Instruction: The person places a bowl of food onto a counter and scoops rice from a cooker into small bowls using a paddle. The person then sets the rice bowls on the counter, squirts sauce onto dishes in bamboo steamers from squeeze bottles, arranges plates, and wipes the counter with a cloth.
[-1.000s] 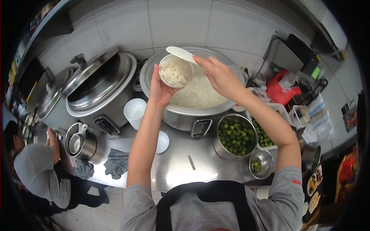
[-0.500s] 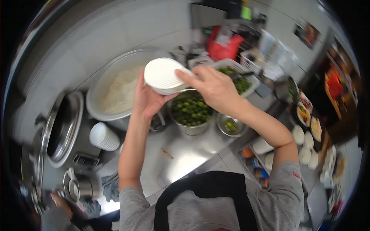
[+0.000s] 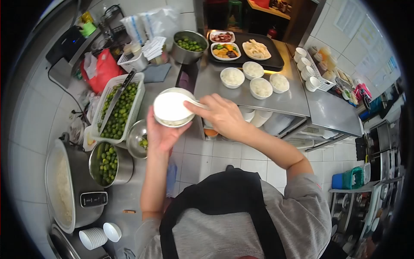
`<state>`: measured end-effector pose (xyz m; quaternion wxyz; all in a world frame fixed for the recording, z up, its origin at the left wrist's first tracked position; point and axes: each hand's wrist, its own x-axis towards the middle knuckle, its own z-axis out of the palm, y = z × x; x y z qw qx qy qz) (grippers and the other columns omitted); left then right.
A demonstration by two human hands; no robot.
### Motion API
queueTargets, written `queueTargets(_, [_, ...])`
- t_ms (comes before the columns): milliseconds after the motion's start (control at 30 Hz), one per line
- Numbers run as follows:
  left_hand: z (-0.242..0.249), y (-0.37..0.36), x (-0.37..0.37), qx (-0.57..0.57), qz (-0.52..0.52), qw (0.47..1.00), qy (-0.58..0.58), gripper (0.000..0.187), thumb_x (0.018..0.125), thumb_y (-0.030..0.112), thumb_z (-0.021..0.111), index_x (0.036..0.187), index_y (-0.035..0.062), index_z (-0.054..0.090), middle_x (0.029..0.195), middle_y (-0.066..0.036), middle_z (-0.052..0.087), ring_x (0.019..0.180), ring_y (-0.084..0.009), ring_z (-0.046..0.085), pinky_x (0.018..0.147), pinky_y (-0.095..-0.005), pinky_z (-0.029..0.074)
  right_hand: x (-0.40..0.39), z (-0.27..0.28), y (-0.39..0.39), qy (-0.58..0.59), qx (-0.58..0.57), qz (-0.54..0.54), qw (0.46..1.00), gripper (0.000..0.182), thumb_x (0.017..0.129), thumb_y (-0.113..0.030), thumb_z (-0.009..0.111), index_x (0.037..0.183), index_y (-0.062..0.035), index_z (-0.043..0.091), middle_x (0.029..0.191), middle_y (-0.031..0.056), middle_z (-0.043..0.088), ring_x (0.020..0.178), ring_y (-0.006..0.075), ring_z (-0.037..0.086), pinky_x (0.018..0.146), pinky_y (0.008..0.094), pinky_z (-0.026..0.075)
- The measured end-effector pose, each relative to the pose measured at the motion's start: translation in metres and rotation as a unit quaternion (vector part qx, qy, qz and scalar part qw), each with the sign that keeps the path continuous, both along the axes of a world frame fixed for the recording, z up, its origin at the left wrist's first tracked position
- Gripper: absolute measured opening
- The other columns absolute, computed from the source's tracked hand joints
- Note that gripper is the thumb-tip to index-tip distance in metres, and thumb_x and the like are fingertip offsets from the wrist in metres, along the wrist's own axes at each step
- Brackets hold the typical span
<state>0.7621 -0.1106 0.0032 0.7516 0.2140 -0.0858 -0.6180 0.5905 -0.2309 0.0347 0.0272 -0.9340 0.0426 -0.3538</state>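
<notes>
My left hand holds a white bowl from below and the side, its fingers round the wall. My right hand grips the handle of a white rice paddle, whose broad blade lies over the bowl's opening. A little rice shows at the bowl's near edge; the blade hides the rest. Beyond my hands, several white bowls of rice stand on the steel counter.
A black tray with filled dishes is at the back. On the left are a basket of green fruit with a knife across it, a steel pot of fruit, the rice cooker and stacked bowls. Shelves stand right.
The view has swung right, toward the counter with the rice bowls. The rice cooker now lies at the lower left. Both hands still hold the bowl and paddle.
</notes>
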Motion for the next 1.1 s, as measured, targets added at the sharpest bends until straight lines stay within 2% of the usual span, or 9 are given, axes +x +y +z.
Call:
queueTargets(100, [-0.033,-0.060,-0.031,-0.022,-0.048,0.999,-0.004,0.065,0.082,0.055,0.043,0.133,0.0140,0.036,0.136,-0.014,0.038,0.121,-0.0351,0.041,0.091,-0.0548,0.040,-0.039,-0.036,-0.041,-0.107,0.293,0.013,0.950,0.046,0.080,-0.003,0.051,0.125,-0.0125,0.048,0.098,0.0090,0.056,0.081,0.0222,0.056,0.061,0.0305,0.047])
queueTargets(167, [-0.045,-0.088,-0.053,-0.026,-0.089,0.996,0.008,0.065,0.082,0.055,0.044,0.132,0.0141,0.038,0.134,-0.014,0.041,0.120,-0.0347,0.043,0.090,-0.0560,0.041,-0.073,-0.038,-0.059,-0.065,0.618,-0.085,0.779,0.044,0.083,-0.003,0.048,0.126,-0.0107,0.046,0.103,0.0127,0.055,0.080,0.0272,0.057,0.067,0.0347,0.047])
queueTargets(300, [-0.062,-0.137,-0.087,-0.012,-0.136,0.991,-0.015,0.065,0.082,0.054,0.044,0.132,0.0127,0.038,0.132,-0.013,0.042,0.117,-0.0339,0.046,0.089,-0.0551,0.042,-0.113,-0.064,-0.086,-0.040,0.641,-0.089,0.762,0.043,0.083,-0.002,0.048,0.125,-0.0080,0.045,0.096,0.0112,0.057,0.074,0.0256,0.057,0.067,0.0358,0.046])
queueTargets(367, [-0.065,-0.154,-0.104,0.016,-0.152,0.988,-0.032,0.065,0.083,0.054,0.044,0.132,0.0120,0.037,0.132,-0.013,0.042,0.117,-0.0335,0.046,0.089,-0.0548,0.043,-0.133,-0.055,-0.091,0.014,0.253,-0.123,0.960,0.040,0.084,-0.002,0.049,0.124,-0.0046,0.046,0.082,0.0052,0.055,0.069,0.0172,0.054,0.061,0.0334,0.045])
queueTargets(433, [-0.067,-0.167,-0.119,0.026,-0.162,0.985,-0.057,0.064,0.084,0.052,0.041,0.132,0.0102,0.035,0.133,-0.014,0.041,0.118,-0.0335,0.045,0.090,-0.0541,0.042,-0.154,-0.067,-0.106,0.002,0.253,-0.122,0.960,0.038,0.085,-0.003,0.052,0.123,-0.0032,0.046,0.080,0.0015,0.053,0.071,0.0130,0.052,0.058,0.0306,0.044])
queueTargets(533, [-0.079,-0.188,-0.147,0.007,-0.225,0.974,-0.008,0.063,0.086,0.051,0.040,0.133,0.0101,0.034,0.133,-0.014,0.041,0.119,-0.0323,0.045,0.091,-0.0525,0.042,-0.191,-0.105,-0.129,-0.151,0.642,-0.201,0.725,0.038,0.087,-0.015,0.055,0.122,-0.0018,0.047,0.106,0.0095,0.056,0.081,0.0173,0.059,0.059,0.0290,0.046])
queueTargets(700, [-0.106,-0.233,-0.221,0.067,-0.300,0.950,-0.052,0.058,0.087,0.053,0.040,0.131,0.0138,0.039,0.131,-0.009,0.044,0.120,-0.0254,0.044,0.094,-0.0495,0.040,-0.225,-0.147,-0.122,-0.362,0.802,-0.069,0.470,0.048,0.092,-0.037,0.044,0.125,-0.0024,0.042,0.115,0.0136,0.054,0.093,0.0239,0.060,0.066,0.0314,0.055])
queueTargets(933, [-0.118,-0.306,-0.267,0.144,-0.378,0.883,-0.237,0.065,0.088,0.062,0.025,0.134,0.0168,0.034,0.137,-0.007,0.035,0.133,-0.0194,0.019,0.105,-0.0512,0.010,-0.259,-0.161,-0.161,-0.447,0.764,-0.123,0.449,0.045,0.094,-0.033,0.038,0.123,0.0018,0.039,0.119,0.0163,0.051,0.103,0.0297,0.056,0.076,0.0432,0.055])
queueTargets(1100, [-0.118,-0.299,-0.240,0.140,-0.404,0.862,-0.274,0.065,0.090,0.057,0.030,0.139,0.0150,0.025,0.140,-0.008,0.030,0.132,-0.0217,0.021,0.104,-0.0527,0.015,-0.242,-0.158,-0.183,-0.445,0.755,-0.188,0.444,0.044,0.093,-0.034,0.042,0.121,0.0005,0.040,0.119,0.0130,0.052,0.103,0.0276,0.056,0.078,0.0417,0.053])
